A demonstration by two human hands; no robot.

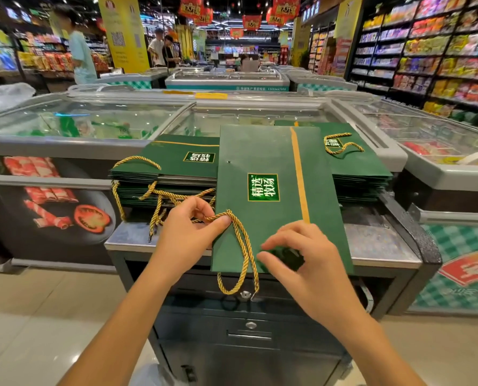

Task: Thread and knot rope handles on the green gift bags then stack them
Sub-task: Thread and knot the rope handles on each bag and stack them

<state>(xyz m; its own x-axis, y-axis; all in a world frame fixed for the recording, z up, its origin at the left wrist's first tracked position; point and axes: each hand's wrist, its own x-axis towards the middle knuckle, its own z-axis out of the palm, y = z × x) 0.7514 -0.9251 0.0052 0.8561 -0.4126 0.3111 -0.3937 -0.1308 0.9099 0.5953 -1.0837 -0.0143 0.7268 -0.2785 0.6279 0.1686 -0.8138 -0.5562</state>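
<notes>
**Gold rope in hand at the bag's near edge**

Glass-lidded freezer chests [93, 121] fill the shop floor beyond, with stocked shelves [427, 51] along the right side. In front of them stands a dark cabinet with a metal counter [371, 240] on top.

Two stacks of flat green bags sit on the counter. The left stack [171, 162] has loose gold ropes [159, 201] trailing off its front. The right stack [363, 174] has a gold rope loop [341, 143] lying on its top bag.

Between the stacks lies the green gift bag [271, 213], flat and label up. It overlaps both stacks at its far end, and its near edge hangs just over the counter's front. A small hole [228, 162] shows near its left side.

A gold rope handle [243, 254] runs down across the bag's near left corner and hangs as a loop below its edge.

The left hand [187, 229] pinches this rope between thumb and forefinger at the bag's left edge. The right hand [302, 254] sits with curled fingers on the bag's near edge, just right of the rope. It is blurred, so whether it is grasping the bag or only resting there cannot be told.
</notes>
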